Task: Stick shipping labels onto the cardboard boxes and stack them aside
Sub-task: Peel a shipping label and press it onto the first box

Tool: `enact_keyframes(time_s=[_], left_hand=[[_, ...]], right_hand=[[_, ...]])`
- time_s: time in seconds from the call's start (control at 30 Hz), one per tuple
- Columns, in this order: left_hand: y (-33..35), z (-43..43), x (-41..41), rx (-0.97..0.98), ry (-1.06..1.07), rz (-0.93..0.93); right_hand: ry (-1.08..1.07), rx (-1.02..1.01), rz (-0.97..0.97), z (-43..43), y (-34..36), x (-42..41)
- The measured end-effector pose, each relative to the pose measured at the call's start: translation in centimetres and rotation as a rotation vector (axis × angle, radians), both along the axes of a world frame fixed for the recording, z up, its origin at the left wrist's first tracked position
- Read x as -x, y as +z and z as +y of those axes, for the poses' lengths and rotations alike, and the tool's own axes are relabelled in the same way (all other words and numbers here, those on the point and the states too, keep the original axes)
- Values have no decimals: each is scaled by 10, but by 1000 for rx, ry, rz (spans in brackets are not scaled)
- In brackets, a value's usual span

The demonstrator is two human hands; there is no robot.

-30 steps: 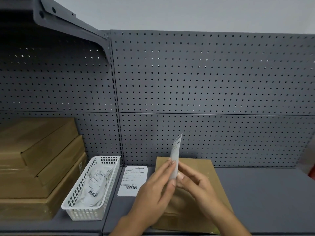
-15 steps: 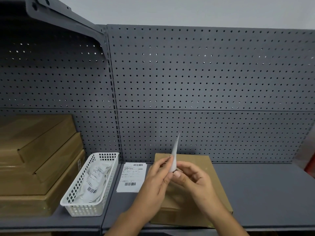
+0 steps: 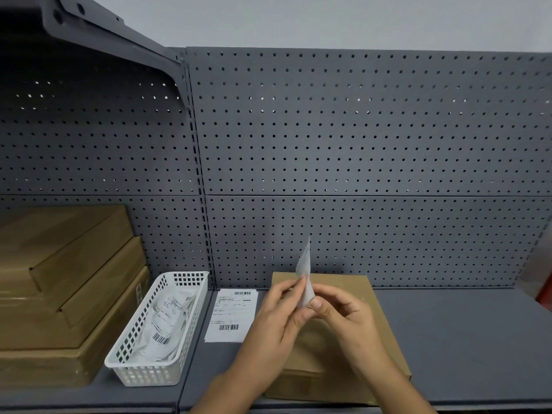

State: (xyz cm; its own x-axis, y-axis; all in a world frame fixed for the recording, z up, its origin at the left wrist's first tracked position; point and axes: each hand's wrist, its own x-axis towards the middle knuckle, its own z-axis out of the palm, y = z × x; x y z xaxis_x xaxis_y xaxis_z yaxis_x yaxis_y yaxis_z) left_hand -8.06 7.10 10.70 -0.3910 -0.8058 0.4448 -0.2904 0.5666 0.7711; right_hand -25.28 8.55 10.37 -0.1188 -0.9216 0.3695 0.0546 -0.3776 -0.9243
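Grey pegboard back panel (image 3: pixel 358 144) in 2 stacked tiers; pale wall (image 3: pixel 328 19) above it, grey shelf deck (image 3: pixel 463 339) below it, shelf bracket (image 3: pixel 113 34) at its upper left.

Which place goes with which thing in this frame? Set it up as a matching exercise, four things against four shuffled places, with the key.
Things
1. white plastic lattice basket
2. flat printed white shipping label
3. narrow white paper label
4. stack of brown cardboard boxes

Places
A. pinched by the left hand and right hand over the flat brown cardboard box
B. far left on the grey metal shelf
C. lying flat between the basket and the single box
D. right beside the stack, holding crumpled printed papers

Pairs: 1-D, 2-C, 3-A, 4-B
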Motion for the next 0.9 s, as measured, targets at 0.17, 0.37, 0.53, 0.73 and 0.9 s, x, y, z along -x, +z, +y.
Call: enact_keyframes(time_s=[0.17, 0.37, 0.53, 0.73, 0.9], left_hand=[[3, 1, 1, 2, -5, -1], [5, 3, 5, 4, -4, 20], [4, 2, 8, 13, 15, 24], [1, 2, 10, 12, 19, 19], [0, 3, 11, 32, 8, -14]], right_hand=[[21, 54, 34, 2, 3, 5], [-16, 50, 23, -2, 1, 8], [-2, 42, -3, -2, 1, 10], [-13, 45, -65, 0, 2, 9], [41, 38, -40, 2, 3, 7]])
